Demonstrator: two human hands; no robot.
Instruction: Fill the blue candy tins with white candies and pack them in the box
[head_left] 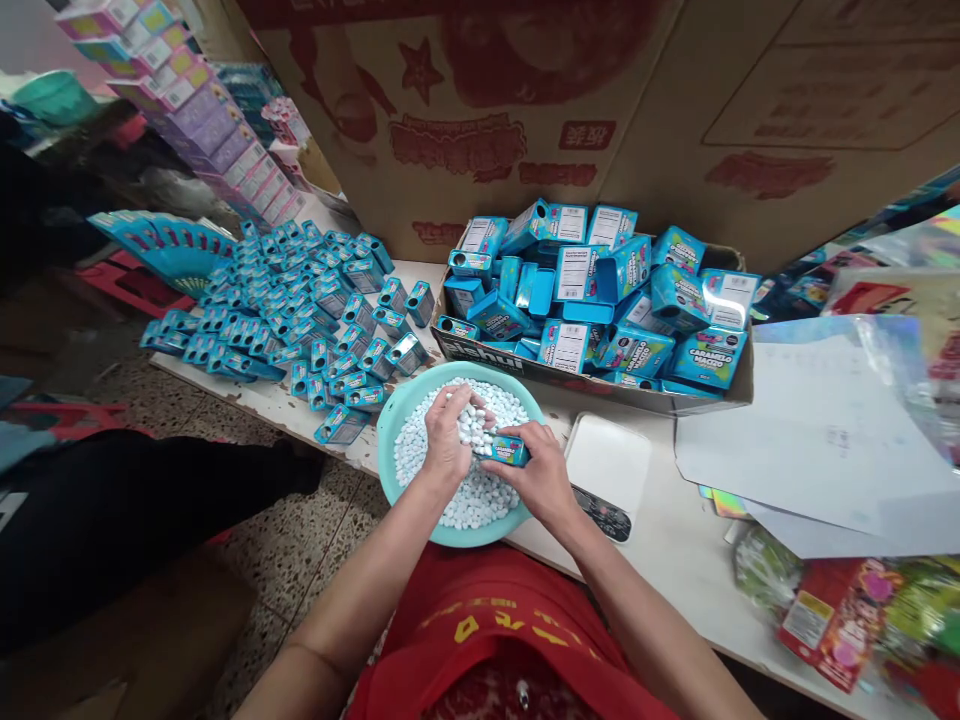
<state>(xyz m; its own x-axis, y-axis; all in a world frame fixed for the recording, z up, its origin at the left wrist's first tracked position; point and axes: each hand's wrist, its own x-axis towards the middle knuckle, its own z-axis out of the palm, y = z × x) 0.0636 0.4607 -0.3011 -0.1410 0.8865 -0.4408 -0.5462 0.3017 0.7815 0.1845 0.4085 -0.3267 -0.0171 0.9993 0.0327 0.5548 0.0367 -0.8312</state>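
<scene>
A turquoise basin (388, 420) full of small white candies (472, 505) stands at the table's front edge. Above it, my left hand (448, 440) is cupped around a heap of the candies. My right hand (544, 465) grips a small blue candy tin (508, 450) lying on its side, its end against the candies in my left hand. The tin's opening is hidden by the candies and fingers. Right of the basin sits a white kitchen scale (609, 465) with a dark display panel, nothing on its plate.
Many blue tins (315, 290) stand crowded on the left. A cardboard tray (480, 362) heaped with more tins lies behind the basin, before a large carton (525, 120). White paper sheets (817, 440) and colourful packets (836, 615) cover the right side. A person's dark-clothed leg (187, 500) is at left.
</scene>
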